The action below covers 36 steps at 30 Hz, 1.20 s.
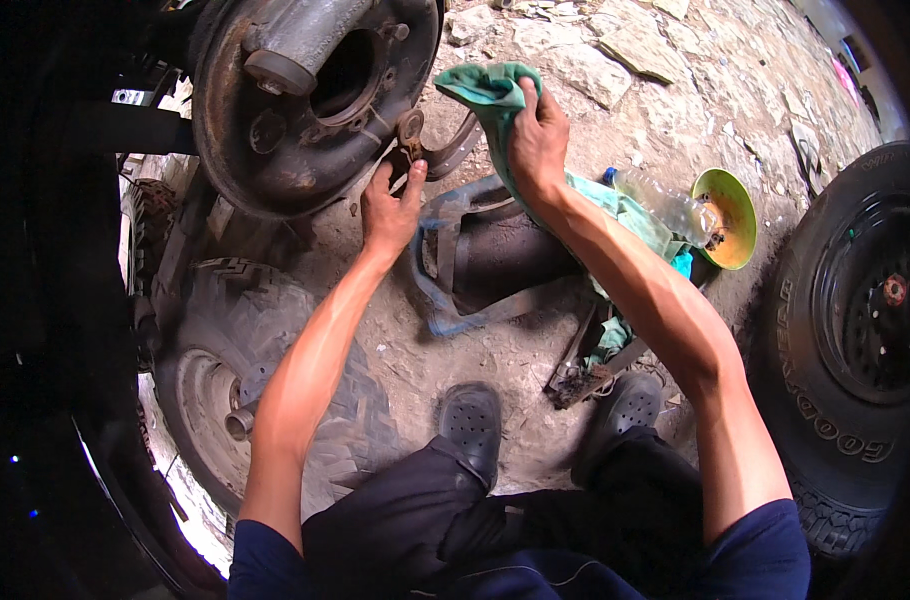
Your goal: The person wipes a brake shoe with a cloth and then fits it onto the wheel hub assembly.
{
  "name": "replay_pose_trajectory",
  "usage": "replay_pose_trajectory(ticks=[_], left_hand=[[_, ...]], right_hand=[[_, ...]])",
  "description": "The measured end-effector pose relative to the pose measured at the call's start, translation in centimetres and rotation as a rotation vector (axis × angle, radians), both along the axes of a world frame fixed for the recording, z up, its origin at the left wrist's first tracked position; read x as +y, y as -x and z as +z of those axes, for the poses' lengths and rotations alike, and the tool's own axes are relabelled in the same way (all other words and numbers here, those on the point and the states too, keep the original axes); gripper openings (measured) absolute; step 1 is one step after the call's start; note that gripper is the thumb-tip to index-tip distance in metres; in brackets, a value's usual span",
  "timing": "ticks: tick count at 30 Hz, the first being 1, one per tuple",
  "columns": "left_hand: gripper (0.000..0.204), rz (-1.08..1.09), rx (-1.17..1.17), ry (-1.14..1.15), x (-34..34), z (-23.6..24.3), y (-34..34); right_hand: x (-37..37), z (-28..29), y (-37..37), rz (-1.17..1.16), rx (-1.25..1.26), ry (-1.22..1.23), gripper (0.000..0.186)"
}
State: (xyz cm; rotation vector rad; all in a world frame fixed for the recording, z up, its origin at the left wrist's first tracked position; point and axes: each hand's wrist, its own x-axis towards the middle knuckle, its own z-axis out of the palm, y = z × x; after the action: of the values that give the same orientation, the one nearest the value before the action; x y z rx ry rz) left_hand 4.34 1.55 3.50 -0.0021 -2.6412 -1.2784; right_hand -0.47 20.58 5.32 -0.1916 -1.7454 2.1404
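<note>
My left hand [391, 212] pinches one end of a curved, dark brake shoe [457, 158], just beside the lower right rim of a rusty round brake backing plate [275, 150]. A stubby axle end [300, 45] juts out across that plate. Higher and to the right, my right hand [541, 145] grips a green cloth [495, 105], whose folded top sticks out past the fingers. Another part of the cloth hangs behind my right wrist. How my left fingertips meet the shoe is partly hidden.
Below my hands lies a dark cylindrical part on a blue-edged frame [445, 300]. Beyond my right forearm are a plastic bottle [665, 205] and a green bowl [740, 215]. A treaded wheel [200, 385] lies left, a large tyre [795, 330] right. A dirty brush [580, 385] sits between my shoes.
</note>
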Motion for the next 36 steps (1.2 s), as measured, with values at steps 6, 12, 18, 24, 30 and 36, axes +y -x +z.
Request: replay_pose_trajectory(ticks=[6,12,18,24,30,36], left_hand=[[0.036,-0.169,0.229,0.064,-1.0,-1.5,0.4],[0.039,-0.143,0.115,-0.069,-0.2,-1.4,0.1],[0.036,-0.189,0.104,-0.120,-0.6,-1.1,-0.1],[0.041,-0.211,0.091,-0.341,-1.1,-2.7,0.8],[0.037,-0.113,-0.066,-0.047,-1.8,-1.2,1.0],[0.033,-0.245,-0.143,0.012,-2.3,0.3,0.9]], right_hand=[[-5.9,1.5,-1.3,0.233,0.107,-0.128,0.035],[-8.4,0.2,-0.6,0.045,0.335,-0.511,0.038],[-8.7,3.2,-0.1,0.130,-0.116,-0.499,0.041],[-9.3,0.7,-0.9,0.059,0.099,-0.400,0.048],[-7.0,-1.3,-1.3,0.327,0.159,-0.476,0.058],[-4.8,-5.3,-1.0,0.259,0.435,-0.715,0.047]])
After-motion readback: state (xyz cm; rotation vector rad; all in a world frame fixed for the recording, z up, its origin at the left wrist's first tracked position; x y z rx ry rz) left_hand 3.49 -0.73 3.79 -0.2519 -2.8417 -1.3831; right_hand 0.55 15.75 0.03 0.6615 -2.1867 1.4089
